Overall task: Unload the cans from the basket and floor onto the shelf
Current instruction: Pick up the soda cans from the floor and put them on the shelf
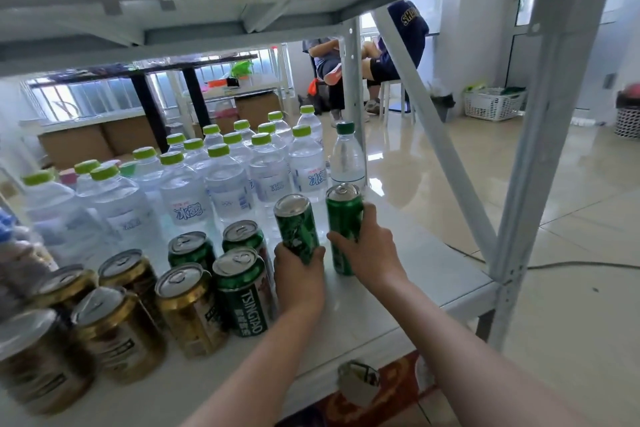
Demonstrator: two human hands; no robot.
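My left hand (299, 279) grips a slim dark green can (296, 225), held tilted just above the white shelf board (398, 284). My right hand (367, 246) wraps a second slim green can (343, 218), which stands upright on the shelf at the right of the row. To the left stand green Tsingtao cans (242, 291) and several gold cans (188, 308), all upright. Another can (358, 381) shows below the shelf's front edge, partly hidden. No basket is in view.
Several clear water bottles with light green caps (221, 180) fill the back of the shelf; one dark-capped bottle (347, 156) stands behind the right can. A diagonal brace (433, 135) and upright post (540, 149) frame the shelf's right end. People sit beyond on the tiled floor area.
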